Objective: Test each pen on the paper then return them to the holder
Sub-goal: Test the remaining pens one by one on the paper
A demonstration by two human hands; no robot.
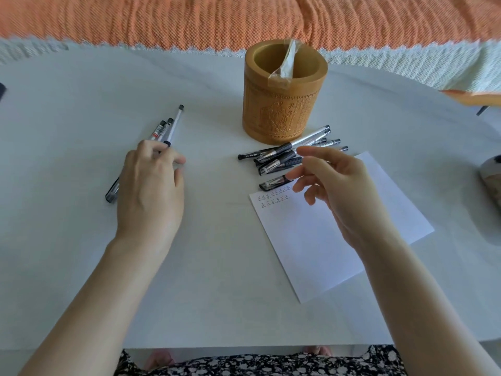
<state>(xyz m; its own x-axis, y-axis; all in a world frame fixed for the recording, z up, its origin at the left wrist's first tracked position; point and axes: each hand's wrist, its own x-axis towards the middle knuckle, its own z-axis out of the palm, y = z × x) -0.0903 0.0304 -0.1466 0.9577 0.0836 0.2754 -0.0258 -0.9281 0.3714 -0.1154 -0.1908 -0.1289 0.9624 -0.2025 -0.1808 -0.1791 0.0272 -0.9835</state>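
Pens by the holder [282, 156]: about seven black-grip gel pens lie in a loose pile on the table, touching the holder's base. They overlap, so the exact count is unsure. The nearest one lies apart from the pile, just beside the paper's top edge.
Left bundle of pens [169, 126]: three tail ends show past the fingers. One capped end pokes out below the hand, and I cannot tell whether it is a fourth pen.
Left hand [151, 185]: fingers curled over the left bundle of pens, holding it against the table.
Right hand [339, 185]: fingers loosely bent and spread, holding nothing. It hovers over the pile and hides the pens' tails.
Paper [325, 253]: one white sheet, tilted, with two short rows of faint marks at its top corner.
Holder [282, 109]: one carved bamboo cup, upright, with one clear wrapper [284, 63] inside.
Table [217, 280]: white, with bare room between the hands. Its near edge is in view.
Cut off: a blurred object [490, 183] at the right edge.
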